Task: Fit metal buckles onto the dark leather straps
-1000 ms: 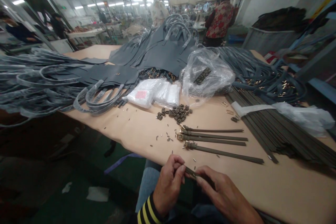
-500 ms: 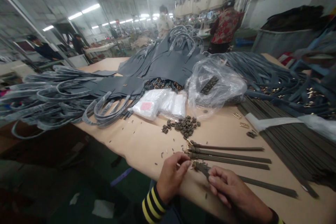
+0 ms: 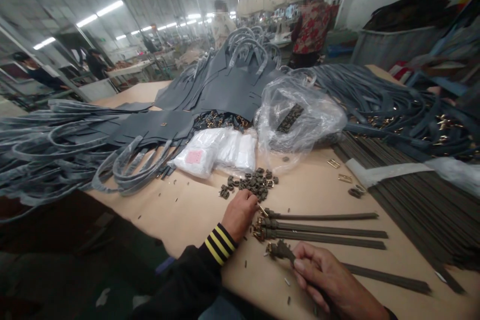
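My right hand (image 3: 318, 272) is closed round a dark olive strap (image 3: 283, 251), pinching it just behind its gold buckle end. The strap's tail comes out on the far side of the hand and points right. My left hand (image 3: 240, 214) reaches forward to the near edge of a pile of small olive strap loops (image 3: 258, 182). Its fingers are bent together, with the tips partly hidden, so what they pinch cannot be made out. Between the hands and the pile, several finished-looking straps (image 3: 322, 216) with gold buckles lie side by side.
White plastic packets (image 3: 202, 155) and a clear plastic bag (image 3: 300, 115) sit behind the loops. A bundle of olive strips (image 3: 408, 210) lies at right. Grey-blue bag panels (image 3: 228, 80) and handles (image 3: 123, 170) are heaped beyond. Loose buckles (image 3: 345, 178) lie near the bundle. People stand farther back.
My left hand has moved away from the buckle end of the held strap, forward to the pile of loops. My right hand still grips the strap in about the same place.
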{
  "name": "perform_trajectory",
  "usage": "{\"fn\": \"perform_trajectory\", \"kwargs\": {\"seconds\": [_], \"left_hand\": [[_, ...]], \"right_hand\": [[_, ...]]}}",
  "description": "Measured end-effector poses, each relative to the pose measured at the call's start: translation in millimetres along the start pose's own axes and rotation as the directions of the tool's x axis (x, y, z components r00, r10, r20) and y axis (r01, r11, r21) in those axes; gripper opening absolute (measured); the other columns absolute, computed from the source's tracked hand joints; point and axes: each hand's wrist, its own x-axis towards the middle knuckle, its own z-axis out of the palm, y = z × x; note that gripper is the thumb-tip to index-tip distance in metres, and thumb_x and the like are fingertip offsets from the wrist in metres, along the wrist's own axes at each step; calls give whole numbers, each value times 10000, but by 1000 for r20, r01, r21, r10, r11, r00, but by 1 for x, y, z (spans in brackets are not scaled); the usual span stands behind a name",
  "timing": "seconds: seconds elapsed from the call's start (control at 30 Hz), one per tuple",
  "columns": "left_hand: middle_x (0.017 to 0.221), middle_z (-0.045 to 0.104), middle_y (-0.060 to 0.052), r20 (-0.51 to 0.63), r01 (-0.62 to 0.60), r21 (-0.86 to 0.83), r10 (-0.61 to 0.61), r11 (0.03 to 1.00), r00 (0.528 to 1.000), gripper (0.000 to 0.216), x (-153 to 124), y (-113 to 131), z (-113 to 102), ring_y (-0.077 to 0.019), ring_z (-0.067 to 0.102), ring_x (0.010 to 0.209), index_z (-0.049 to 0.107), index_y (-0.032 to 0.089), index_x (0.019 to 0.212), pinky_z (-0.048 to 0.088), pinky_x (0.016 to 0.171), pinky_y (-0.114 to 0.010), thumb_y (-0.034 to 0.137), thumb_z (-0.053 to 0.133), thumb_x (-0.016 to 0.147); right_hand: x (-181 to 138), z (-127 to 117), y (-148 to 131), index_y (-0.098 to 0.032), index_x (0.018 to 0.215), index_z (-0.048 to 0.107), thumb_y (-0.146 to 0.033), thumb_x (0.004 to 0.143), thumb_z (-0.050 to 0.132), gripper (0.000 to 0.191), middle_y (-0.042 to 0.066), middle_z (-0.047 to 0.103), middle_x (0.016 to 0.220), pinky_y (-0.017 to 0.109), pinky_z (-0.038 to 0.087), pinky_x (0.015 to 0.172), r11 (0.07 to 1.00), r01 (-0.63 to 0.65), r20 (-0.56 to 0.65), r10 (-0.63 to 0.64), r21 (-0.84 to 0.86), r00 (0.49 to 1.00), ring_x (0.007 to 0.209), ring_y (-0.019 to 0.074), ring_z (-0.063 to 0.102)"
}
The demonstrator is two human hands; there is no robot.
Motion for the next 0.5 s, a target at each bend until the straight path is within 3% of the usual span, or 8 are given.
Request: {"fn": "perform_trajectory", "kwargs": {"seconds": [0.2, 0.27, 0.3, 0.4, 0.43, 0.5], "left_hand": [[622, 469, 7, -74, 136, -199, -153, 970, 985, 120, -15, 2, -17, -121, 439, 583, 493, 155, 644, 375, 587, -255, 195, 455, 750], [656, 515, -5, -49, 175, -416, -214, 892, 975, 133, -30, 10, -24, -112, 469, 592, 496, 144, 668, 387, 584, -243, 246, 482, 752], [681, 533, -12, -15, 198, -566, -250, 800, 968, 148, -39, 16, -26, -110, 482, 610, 496, 139, 663, 389, 593, -238, 266, 517, 737], [691, 541, -10, 135, 267, -892, -348, 365, 928, 205, -65, 39, -26, -86, 475, 603, 496, 128, 624, 371, 585, -210, 276, 634, 657], [677, 534, -3, 174, 282, -922, -366, 267, 914, 219, -72, 47, -24, -75, 465, 584, 497, 125, 615, 362, 570, -198, 275, 654, 640], [659, 525, 6, 219, 298, -942, -385, 158, 897, 235, -82, 58, -19, -60, 455, 558, 499, 121, 608, 351, 551, -183, 272, 678, 620]], "right_hand": [[-11, 8, -13, -188, 669, 388, -531, 725, 472, 358, -63, 471, 528, 151, 224, 325, 985, 50, -129, -72, -164, 989, 331, 18, 282], [-19, 15, -21, -189, 661, 406, -487, 751, 445, 314, -47, 486, 533, 172, 276, 358, 948, 78, -148, -129, -309, 981, 369, 47, 346], [-22, 19, -25, -190, 648, 419, -452, 765, 433, 287, -38, 492, 536, 187, 314, 392, 914, 99, -158, -173, -393, 972, 405, 68, 392], [-30, 32, -32, -196, 637, 454, -349, 794, 395, 226, -20, 520, 555, 227, 379, 512, 774, 143, -164, -304, -617, 938, 532, 123, 502], [-32, 36, -34, -199, 649, 462, -331, 799, 381, 216, -17, 531, 560, 236, 382, 532, 730, 142, -162, -328, -668, 931, 549, 134, 520], [-33, 42, -34, -202, 675, 467, -317, 807, 353, 209, -9, 549, 571, 252, 381, 544, 668, 123, -163, -349, -734, 923, 554, 150, 539]]}}
